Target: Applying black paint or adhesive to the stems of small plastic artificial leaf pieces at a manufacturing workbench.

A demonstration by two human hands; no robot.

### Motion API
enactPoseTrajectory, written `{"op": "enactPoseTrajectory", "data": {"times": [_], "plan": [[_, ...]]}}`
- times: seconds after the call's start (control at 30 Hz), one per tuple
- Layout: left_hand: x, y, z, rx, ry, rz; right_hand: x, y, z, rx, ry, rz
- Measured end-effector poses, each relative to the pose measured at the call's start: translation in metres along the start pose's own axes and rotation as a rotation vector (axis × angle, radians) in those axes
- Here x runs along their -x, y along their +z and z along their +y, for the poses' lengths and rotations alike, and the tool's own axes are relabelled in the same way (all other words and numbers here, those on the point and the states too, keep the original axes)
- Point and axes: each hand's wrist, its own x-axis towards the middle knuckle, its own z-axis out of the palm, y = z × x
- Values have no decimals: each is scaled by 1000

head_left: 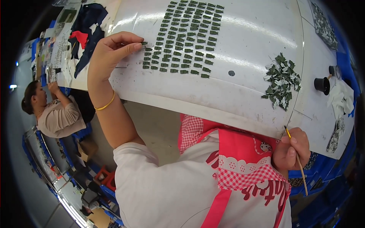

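Observation:
My left hand (114, 53) reaches over the white table at the left end of a grid of small dark green pieces (188, 34). Its thumb and forefinger pinch one small green piece (144, 43) beside the grid's left column. At the table's near edge on the right, my right hand (292, 150) is closed round a thin paintbrush (300, 167) with a wooden handle, a yellow ferrule and a dark tip pointing up and away. A loose heap of green and white pieces (282, 81) lies beyond the right hand.
A small black cup (322, 86) and crumpled white paper (341, 97) are at the right. Dark blue and red cloth (89, 34) lies at the far left. A dark round spot (231, 73) marks the table. Another person (57, 108) works at the left.

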Motion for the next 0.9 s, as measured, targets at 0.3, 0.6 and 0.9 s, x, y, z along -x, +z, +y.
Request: {"op": "enactPoseTrajectory", "data": {"times": [0.3,0.6,0.9], "plan": [[-13,0,3,-143,27,-155,2,0,3,21,-6,-2],[-16,-3,3,-147,28,-186,1,1,2,15,5,-13],[-2,10,13,-35,62,63,0,1,0,16,26,-6]]}}
